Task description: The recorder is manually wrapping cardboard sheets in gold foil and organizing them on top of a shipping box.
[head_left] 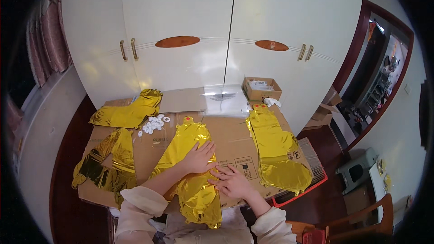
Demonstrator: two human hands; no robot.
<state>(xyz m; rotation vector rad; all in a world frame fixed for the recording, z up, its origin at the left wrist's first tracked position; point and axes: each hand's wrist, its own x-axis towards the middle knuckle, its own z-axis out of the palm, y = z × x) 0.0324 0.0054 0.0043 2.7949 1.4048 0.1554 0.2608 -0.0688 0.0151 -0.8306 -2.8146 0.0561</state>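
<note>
Here's the left hand (199,158), palm down, flat across the gold foil piece (197,194), open and clutching nothing! In comes the right hand (233,184) at four o'clock from it, fingers fanned wide, tips on the foil's three o'clock edge, no closed grip there either. That foil lies mid-table on the cardboard (151,148), its lower end running past the six o'clock edge. Around it, a second foil piece (278,151) at three, a third foil piece (123,153) at nine, and out at ten, a fourth foil piece (129,112) just beyond the heaped white rings (154,124)
</note>
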